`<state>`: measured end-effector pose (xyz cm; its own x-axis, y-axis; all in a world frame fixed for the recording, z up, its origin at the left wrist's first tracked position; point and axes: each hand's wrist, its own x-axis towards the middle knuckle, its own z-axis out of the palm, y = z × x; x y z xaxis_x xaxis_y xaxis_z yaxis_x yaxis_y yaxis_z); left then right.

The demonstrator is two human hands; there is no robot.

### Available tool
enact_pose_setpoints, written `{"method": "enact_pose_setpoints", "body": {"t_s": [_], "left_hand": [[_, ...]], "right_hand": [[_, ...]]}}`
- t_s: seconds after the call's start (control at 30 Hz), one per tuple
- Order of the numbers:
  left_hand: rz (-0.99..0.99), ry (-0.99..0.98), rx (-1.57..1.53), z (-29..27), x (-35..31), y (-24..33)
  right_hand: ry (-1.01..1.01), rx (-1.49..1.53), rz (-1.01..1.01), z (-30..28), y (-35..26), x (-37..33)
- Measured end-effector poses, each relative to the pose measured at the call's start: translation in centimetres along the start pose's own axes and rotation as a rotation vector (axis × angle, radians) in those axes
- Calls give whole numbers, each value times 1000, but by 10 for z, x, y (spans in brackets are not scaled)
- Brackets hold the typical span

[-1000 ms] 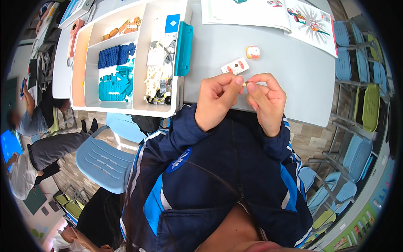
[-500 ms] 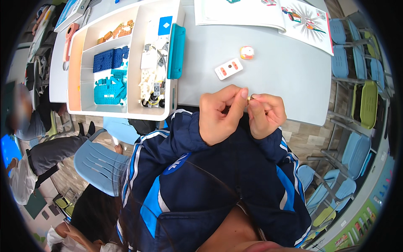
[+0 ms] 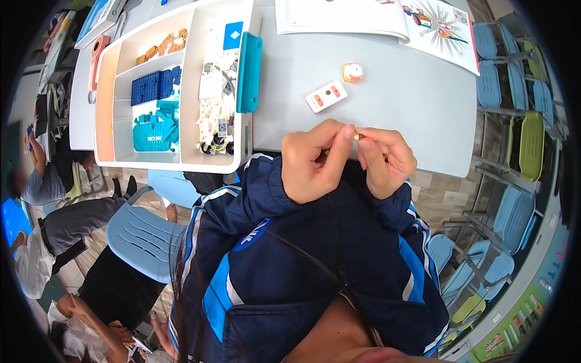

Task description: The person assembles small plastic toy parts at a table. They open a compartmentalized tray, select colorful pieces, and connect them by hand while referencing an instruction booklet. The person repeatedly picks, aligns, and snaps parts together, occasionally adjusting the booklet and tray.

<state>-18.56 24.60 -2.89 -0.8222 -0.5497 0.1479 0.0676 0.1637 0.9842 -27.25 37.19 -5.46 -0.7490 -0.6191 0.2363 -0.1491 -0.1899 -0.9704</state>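
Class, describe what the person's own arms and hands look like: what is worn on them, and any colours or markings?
The left hand and right hand wear no gloves. The left sleeve and right sleeve are long and dark navy, gathered toward the wrists, with white and brighter blue stripes.
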Motion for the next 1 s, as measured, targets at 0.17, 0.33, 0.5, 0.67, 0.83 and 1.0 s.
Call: {"method": "enact_pose_setpoints", "body": {"t_s": [0.17, 0.33, 0.5, 0.67, 0.83, 1.0], "left_hand": [[-154, -30, -70, -1, 0, 1], [-269, -94, -208, -8, 1, 0], [-254, -101, -155, -8, 1, 2], [-207, -102, -132, -7, 0, 3], [-140, -89, -106, -5, -3, -3], [-128, -75, -95, -3, -5, -5]], "right_hand": [[-28, -331, -227, -7, 8, 4], [-70, -309, -263, -11, 7, 8], [-82, -295, -181, -13, 2, 6], [-78, -158, -95, -13, 6, 5], [-105, -57, -16, -13, 4, 1], [-90, 14, 28, -11, 11, -4]]}}
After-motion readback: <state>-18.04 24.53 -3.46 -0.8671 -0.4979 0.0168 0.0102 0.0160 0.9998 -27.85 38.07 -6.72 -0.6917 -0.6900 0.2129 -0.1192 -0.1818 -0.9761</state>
